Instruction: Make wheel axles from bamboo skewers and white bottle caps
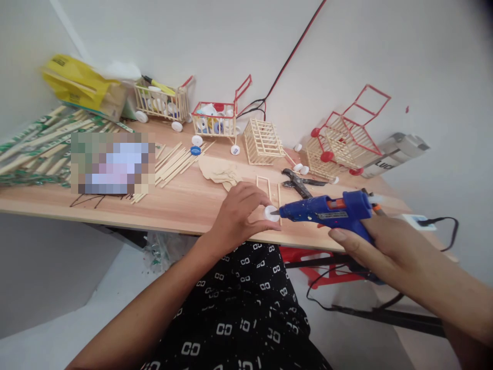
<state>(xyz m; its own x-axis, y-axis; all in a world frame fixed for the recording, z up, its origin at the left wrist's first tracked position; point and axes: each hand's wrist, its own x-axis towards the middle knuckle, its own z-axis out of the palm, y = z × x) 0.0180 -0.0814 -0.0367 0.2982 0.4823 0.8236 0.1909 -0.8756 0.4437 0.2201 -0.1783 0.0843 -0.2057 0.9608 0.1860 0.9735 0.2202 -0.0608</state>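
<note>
Between the thumb and fingers of my left hand (241, 210) is a white bottle cap (271, 214). My right hand (379, 241) is wrapped around the handle of a blue hot glue gun (327, 209). The gun lies nearly level, and its dark nozzle meets the cap's face. Part of the handle is hidden by my fingers. Just behind the cap, thin stick frames (265, 181) lie on the wooden table (185, 210). Black-handled pliers (296, 181) rest behind the glue gun, partly covered by it.
Small stick carts (164, 105) with cap wheels stand along the wall, one cart (214, 119) filled with caps. A stick cage (264, 141) sits mid-table. Loose sticks (173, 164), bundled sticks (42, 146) and a yellow bag (82, 85) lie left. A power strip (416, 222) is at right.
</note>
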